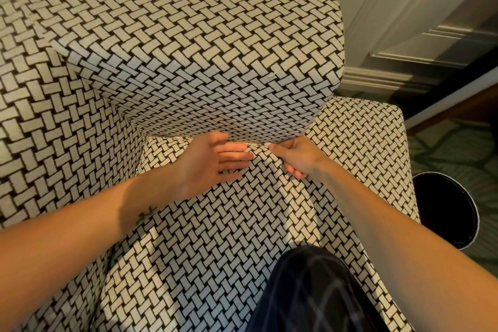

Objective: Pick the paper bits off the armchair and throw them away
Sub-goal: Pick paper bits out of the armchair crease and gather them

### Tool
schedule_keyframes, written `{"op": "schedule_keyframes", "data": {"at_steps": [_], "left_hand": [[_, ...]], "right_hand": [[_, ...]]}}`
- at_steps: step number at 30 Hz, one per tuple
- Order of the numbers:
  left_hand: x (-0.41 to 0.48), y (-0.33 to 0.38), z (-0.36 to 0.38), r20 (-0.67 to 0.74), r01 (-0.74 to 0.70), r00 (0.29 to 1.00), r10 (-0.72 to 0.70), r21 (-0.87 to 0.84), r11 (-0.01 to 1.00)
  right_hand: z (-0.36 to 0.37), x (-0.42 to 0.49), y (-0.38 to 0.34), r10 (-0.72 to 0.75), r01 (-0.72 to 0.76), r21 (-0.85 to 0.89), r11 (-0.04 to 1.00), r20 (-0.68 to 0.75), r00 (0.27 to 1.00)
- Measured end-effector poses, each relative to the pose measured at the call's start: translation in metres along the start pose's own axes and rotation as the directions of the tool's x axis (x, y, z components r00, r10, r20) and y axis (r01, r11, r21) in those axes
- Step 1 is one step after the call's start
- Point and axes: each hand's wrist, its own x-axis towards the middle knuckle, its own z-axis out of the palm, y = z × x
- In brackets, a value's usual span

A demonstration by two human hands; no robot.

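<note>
Since the paper bits point(254, 144) lie in the armchair's point(215, 62) crease where seat meets back, I hold my left hand point(215, 161) open beside them as a tray, while my right hand point(296, 156) pinches one, apparently; the bin point(444, 210) stands to the right.

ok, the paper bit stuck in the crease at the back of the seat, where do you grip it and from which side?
Grip the exposed end of the paper bit with a fingertip pinch from the front, as the right hand does. It lies thin and flat along the foot of the back cushion, so only that edge shows.
</note>
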Motion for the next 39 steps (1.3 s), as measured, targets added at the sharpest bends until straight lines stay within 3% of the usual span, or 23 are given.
{"op": "schedule_keyframes", "data": {"at_steps": [3,7,9,13,20,25,29,39], "left_hand": [[0.001,0.001,-0.001,-0.002,0.003,1.000,-0.003,-0.013,1.000],[0.001,0.004,0.000,-0.010,-0.004,1.000,0.003,-0.037,0.999],[0.000,0.004,0.000,-0.013,-0.011,1.000,0.011,-0.029,1.000],[0.000,0.001,-0.001,0.003,-0.018,1.000,0.018,0.008,1.000],[0.004,0.002,-0.002,0.013,-0.008,1.000,0.008,0.000,1.000],[0.006,0.003,-0.003,0.011,-0.009,1.000,0.009,-0.010,1.000],[0.007,0.002,-0.005,0.009,-0.013,1.000,0.013,-0.010,1.000],[0.008,0.000,-0.007,0.012,0.005,1.000,-0.005,-0.008,1.000]], "right_hand": [[0.002,-0.002,-0.004,0.029,-0.029,0.008,1.000,0.009,1.000],[0.008,0.004,-0.020,0.195,-0.193,-0.069,0.979,0.022,0.981],[0.010,0.007,-0.023,0.229,-0.229,0.000,0.973,-0.006,0.973],[0.011,0.004,-0.017,0.182,-0.173,0.149,0.974,-0.048,0.982],[0.015,0.005,-0.008,0.091,-0.080,0.133,0.988,-0.079,0.993],[0.003,0.015,-0.020,0.273,-0.284,0.061,0.957,0.140,0.952],[-0.003,0.030,-0.016,0.326,-0.360,0.092,0.928,0.264,0.908],[-0.001,0.018,-0.001,0.144,-0.187,0.255,0.949,0.179,0.973]]}}
